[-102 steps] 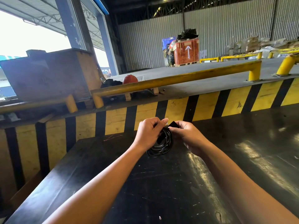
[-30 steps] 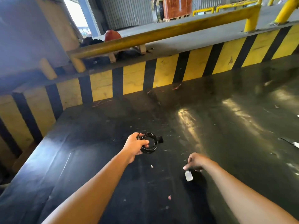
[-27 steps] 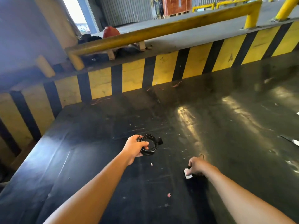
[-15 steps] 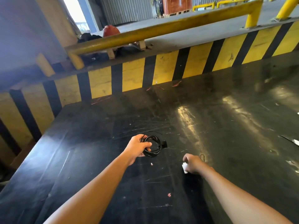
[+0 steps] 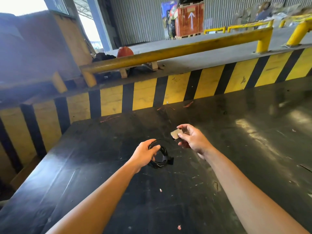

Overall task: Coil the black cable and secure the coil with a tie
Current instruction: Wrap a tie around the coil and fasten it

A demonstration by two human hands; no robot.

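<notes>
Head view, looking down over both bare forearms at a dark, scuffed tabletop (image 5: pixel 236 166). The left hand (image 5: pixel 145 153) holds the coiled black cable (image 5: pixel 160 157) at the coil's left side, its fingers (image 5: pixel 154 147) closed over the strands; the coil lies low over the tabletop near the middle of the view, though whether it rests on the surface cannot be told. A short black tab (image 5: pixel 170 160) sticks out from the right side of the coil. The right hand (image 5: pixel 192 139) is raised just beyond and to the right of the coil, apart from it, with thumb and fingers (image 5: pixel 183 127) pinched together on a small pale piece (image 5: pixel 175 133) that looks like card or paper; what it is cannot be told. Small pale scraps (image 5: pixel 160 190) lie scattered on the tabletop nearer the viewer. Behind the tabletop stands a low wall striped yellow and black (image 5: pixel 177 88), topped by a yellow rail (image 5: pixel 168 53). A red helmet (image 5: pixel 125 51) sits beyond the rail, and a red crate with a white arrow (image 5: pixel 190 20) stands at the far back against a corrugated wall.
</notes>
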